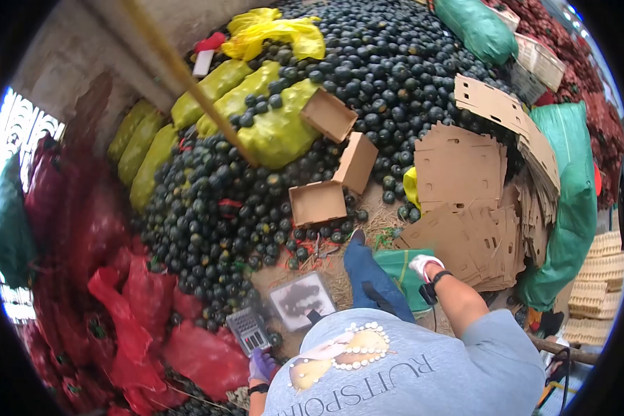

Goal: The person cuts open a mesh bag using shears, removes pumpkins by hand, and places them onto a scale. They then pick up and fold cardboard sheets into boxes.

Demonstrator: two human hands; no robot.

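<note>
My left hand, in a purple glove, has its fingers together at the lower edge of a grey keypad unit. Beside that unit lies a square scale with a dark-stained pale top. My right hand, in a white glove, is closed beside a green sack; what its curled fingers hold, if anything, is too small to tell. Dark round fruits are heaped in front of me. Several open cardboard boxes rest on the heap.
Flattened cardboard is stacked at the right, beside a long green sack. Yellow net sacks lie against the heap. Red net sacks fill the left. A slanting pole crosses the upper left. Pale crates stand far right.
</note>
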